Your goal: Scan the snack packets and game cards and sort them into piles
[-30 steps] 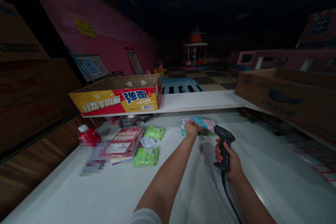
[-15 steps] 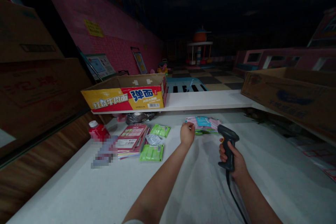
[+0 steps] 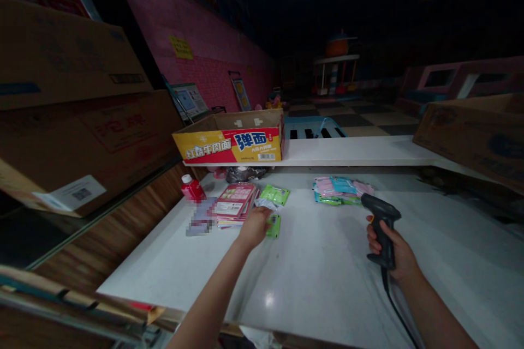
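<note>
A: Your left grip [image 3: 256, 225] is at the near green packet [image 3: 274, 227], which lies on the surface [image 3: 311, 267] just right of the booklets [image 3: 233, 203]. Your own hand covers the packet's left part, so I cannot tell whether your fingers have closed on it or only touch it.

B: Your right grip [image 3: 393, 253] is easier to read: wrapped round the handle of the scanner [image 3: 380, 205], its cord [image 3: 393, 305] trailing down toward you. Hold that wrist steady while your left does the work.

A: Pinch the packet near its edge, I'd say. A small printed patch seems to show by your fingertips, too small to read; better to leave it uncovered.

B: Mind the white packet [image 3: 266, 203] just past your fingers, and the far green packet [image 3: 278, 194] beyond it. The surface looks glossy, so a sideways drag could sweep them along; a straight lift is safer.

A: And give the pink-and-blue heap [image 3: 339, 187] room: your scanner's nose looks close to its right end, and a careless swing might scatter it.
</note>
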### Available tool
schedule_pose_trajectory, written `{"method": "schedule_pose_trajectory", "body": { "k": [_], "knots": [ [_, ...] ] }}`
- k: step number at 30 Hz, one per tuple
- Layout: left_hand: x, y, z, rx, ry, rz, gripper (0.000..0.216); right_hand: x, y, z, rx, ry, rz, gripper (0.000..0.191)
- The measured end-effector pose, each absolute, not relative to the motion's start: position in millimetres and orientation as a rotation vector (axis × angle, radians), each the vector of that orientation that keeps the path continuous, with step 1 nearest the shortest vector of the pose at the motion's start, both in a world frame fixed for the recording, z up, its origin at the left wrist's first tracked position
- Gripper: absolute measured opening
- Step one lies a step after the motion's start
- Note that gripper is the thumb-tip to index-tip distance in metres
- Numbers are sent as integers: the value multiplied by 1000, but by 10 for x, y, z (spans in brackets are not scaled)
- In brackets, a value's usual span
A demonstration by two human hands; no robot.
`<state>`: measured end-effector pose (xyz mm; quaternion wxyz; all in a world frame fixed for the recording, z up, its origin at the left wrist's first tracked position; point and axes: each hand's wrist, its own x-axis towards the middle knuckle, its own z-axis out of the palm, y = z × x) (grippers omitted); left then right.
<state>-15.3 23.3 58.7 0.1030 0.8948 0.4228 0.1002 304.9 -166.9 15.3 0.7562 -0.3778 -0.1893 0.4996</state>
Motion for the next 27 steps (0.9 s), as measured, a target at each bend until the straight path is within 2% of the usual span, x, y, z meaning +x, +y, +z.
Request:
{"method": "schedule_pose_trajectory", "body": {
  "k": [3,6,11,13,17,22,27],
  "knots": [
    [-326,264,616,2631,1260,208,57,3051,-1679,146,-829,-403,1096,34],
    [-342,238,598,2648,1244,136,62,3056,-1686,139,-833,-387,1100,34],
    [-268,152,664,2703,1377,203,71,3056,-1689,143,-822,-383,1097,33],
    [-257,130,763,2725,1445,144,58,3054,-1685,145,-824,-393,1096,33],
    [-203,112,970,2721,1396,81,18,3051,-1674,149,-830,-412,1100,34],
    [139,114,927,2601,1293,449,16,3029,-1661,160,-817,-443,1109,32],
    [661,92,515,2273,1160,831,12,3013,-1641,155,-836,-492,1099,34]
  ]
}}
